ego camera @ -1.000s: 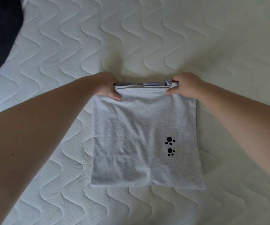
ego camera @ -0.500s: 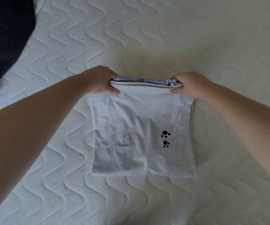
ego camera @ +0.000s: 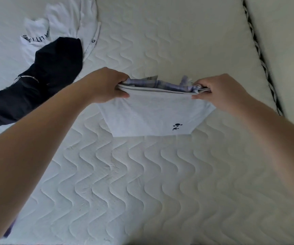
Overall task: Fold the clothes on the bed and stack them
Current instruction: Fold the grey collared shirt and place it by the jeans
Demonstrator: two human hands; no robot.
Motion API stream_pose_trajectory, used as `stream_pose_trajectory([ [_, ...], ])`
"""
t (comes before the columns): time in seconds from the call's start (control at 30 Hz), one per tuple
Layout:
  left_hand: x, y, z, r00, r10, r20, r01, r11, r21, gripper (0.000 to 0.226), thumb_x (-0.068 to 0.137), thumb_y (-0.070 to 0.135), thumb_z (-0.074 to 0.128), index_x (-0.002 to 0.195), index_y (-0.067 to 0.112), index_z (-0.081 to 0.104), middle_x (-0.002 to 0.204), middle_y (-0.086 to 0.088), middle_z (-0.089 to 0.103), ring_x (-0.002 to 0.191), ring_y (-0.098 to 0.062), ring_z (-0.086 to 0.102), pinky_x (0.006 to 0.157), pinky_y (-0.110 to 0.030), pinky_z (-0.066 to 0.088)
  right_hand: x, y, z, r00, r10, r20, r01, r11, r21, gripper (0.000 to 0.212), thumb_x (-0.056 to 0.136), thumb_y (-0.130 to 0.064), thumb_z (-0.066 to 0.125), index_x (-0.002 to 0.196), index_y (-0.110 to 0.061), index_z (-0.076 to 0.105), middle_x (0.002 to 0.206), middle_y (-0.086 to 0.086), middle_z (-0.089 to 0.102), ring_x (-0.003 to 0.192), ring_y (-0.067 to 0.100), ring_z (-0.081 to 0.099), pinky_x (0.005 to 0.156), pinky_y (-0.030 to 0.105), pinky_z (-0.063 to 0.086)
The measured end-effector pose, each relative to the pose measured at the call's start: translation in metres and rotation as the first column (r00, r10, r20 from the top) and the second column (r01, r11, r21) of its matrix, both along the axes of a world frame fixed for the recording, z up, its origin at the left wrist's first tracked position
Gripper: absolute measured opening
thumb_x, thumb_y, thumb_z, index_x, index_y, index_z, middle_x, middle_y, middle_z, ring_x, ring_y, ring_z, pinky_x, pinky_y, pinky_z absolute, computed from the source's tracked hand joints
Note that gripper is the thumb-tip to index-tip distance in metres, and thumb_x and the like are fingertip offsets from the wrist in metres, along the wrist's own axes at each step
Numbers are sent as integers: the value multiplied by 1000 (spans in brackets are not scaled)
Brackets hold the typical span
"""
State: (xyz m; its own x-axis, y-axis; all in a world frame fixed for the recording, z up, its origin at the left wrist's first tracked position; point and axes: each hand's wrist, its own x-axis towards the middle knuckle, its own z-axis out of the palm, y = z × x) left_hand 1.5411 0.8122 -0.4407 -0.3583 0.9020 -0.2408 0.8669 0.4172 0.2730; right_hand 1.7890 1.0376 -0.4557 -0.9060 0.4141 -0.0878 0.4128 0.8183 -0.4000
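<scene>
Head view, left hand point(ego camera: 107, 85): closed, pinching the left end of the upper edge of a folded light grey cotton T-shirt with two small black paw prints point(ego camera: 153, 114).
Head view, right hand point(ego camera: 218, 91): closed on the right end of the same edge, thumb on top.
Grey T-shirt: held between both hands over the white quilted mattress with a wavy stitch pattern point(ego camera: 142, 183), its lower part hanging toward the camera; whether its bottom edge touches the mattress is hard to judge.
Checked blue-and-white cloth point(ego camera: 169, 84): bunched along the gripped edge, caught in both hands with the T-shirt.
Dark navy crumpled garment point(ego camera: 36, 80): on the mattress at far left, well apart from the hands.
White garment with black lettering and a snap button point(ego camera: 66, 23): behind it, partly under the navy one.
</scene>
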Motion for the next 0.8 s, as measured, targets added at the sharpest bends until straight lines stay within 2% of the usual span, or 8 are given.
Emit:
stream_pose_trajectory([
  [0.1,7,-14,14,997,2,-74,4,997,82,19,90,34,68,103,24,61,68,14,50,63,-9,47,53,-23,29,12,-14,15,994,10,-106,0,996,91,26,86,-29,74,105,-13,73,79,13,70,73,32,61,59,34,35],
  [0.17,17,-27,5,990,-16,-137,34,991,126,15,91,32,66,101,23,59,72,7,56,68,-20,53,54,-29,29,22,-28,7,989,22,-149,-3,992,125,22,87,-25,71,106,-15,74,81,12,71,73,33,63,59,34,37],
  [0.23,31,-39,-18,986,-29,-166,56,986,155,12,90,26,64,99,19,59,83,-3,63,76,-31,60,60,-31,34,34,-43,-15,991,13,-130,5,991,137,19,88,-17,68,107,-15,74,82,13,71,76,36,64,62,37,43],
  [0.33,61,-62,-70,976,-101,-192,128,982,137,17,83,11,71,97,14,63,84,-6,66,73,-30,64,58,-34,48,58,-70,-67,998,-31,-50,39,986,161,28,84,-8,67,110,-15,73,83,16,69,77,37,64,63,37,45],
  [0.43,91,-91,-133,981,-129,-143,153,973,171,27,65,-6,77,87,6,68,71,-9,64,60,-31,63,53,-34,50,81,-102,-127,998,-47,37,43,994,103,26,80,-3,68,103,-13,73,76,14,67,71,36,64,59,36,46],
  [0.53,120,-122,-193,993,-101,-63,109,984,138,35,58,-13,76,88,5,70,71,-9,65,60,-30,63,53,-34,53,103,-134,-176,987,-13,161,8,999,33,27,78,-6,68,103,-14,72,82,11,69,76,34,64,62,37,49],
  [0.67,153,-156,-242,999,-43,19,40,991,130,41,51,-17,75,85,6,70,70,-7,64,59,-29,62,51,-32,53,133,-170,-220,994,12,111,-17,999,45,43,59,1,78,100,-14,75,83,7,71,70,33,65,59,32,51],
  [0.8,175,-174,-262,995,30,97,-41,993,114,44,53,-13,77,90,10,71,74,-1,67,63,-23,64,53,-28,51,155,-190,-245,993,18,115,-29,995,93,43,54,1,82,94,-11,74,81,7,70,68,32,65,62,32,53],
])
